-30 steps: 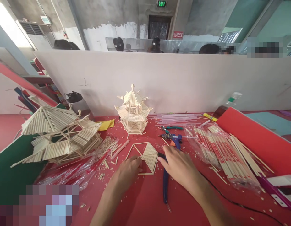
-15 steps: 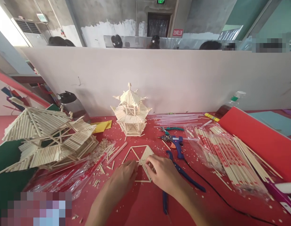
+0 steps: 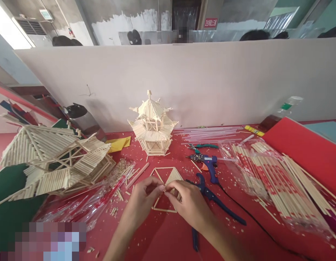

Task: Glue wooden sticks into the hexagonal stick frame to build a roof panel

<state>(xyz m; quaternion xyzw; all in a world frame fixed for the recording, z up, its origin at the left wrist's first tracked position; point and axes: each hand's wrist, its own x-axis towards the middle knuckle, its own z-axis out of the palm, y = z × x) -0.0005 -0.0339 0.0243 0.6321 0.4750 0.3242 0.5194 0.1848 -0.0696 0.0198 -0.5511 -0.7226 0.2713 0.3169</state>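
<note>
Left hand and right hand meet fingertip to fingertip over a flat stick panel lying on the red tabletop, pinching at its centre joint. Blue-handled pliers lie just right of the right hand, blue glue gun behind them, its black cord running off right. Small stick pagoda stands upright behind the panel, against the white partition. Larger stick roof model sits far left. Bagged chopsticks at right, clear glue sticks behind.
</note>
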